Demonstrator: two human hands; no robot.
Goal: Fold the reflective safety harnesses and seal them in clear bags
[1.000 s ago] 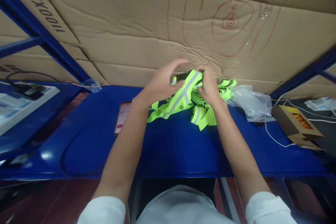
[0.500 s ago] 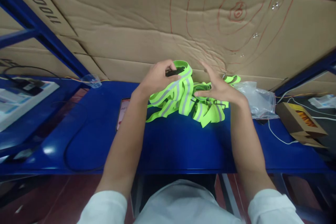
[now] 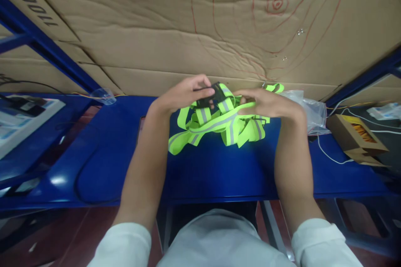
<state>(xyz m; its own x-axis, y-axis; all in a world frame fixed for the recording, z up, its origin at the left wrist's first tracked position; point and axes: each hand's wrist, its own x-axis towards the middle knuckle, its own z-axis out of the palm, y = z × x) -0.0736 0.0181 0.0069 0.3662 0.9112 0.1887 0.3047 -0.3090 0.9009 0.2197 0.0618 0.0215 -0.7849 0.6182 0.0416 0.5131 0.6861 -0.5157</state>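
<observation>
A tangle of neon-yellow reflective straps (image 3: 230, 127) with grey stripes lies on the blue table, close to the cardboard wall. My left hand (image 3: 192, 91) pinches a black piece (image 3: 208, 98) joined to the straps, thumb on top; its exact kind is hard to make out. On the other side, my right hand (image 3: 260, 102) has its fingers closed around one of the reflective straps, with the fingertips partly hidden by the webbing. A phone (image 3: 140, 127) lies mostly behind my left forearm.
Clear plastic bags (image 3: 313, 110) lie right of the straps, near an open cardboard box (image 3: 357, 139) and a white cable (image 3: 330, 156). A clear plastic cup (image 3: 105, 96) lies at the back left. Cardboard (image 3: 150, 46) walls the table's back.
My right hand has gone from spread fingers to gripping a strap. My left hand has turned the black piece into fuller view, and the strap loop over it has dropped.
</observation>
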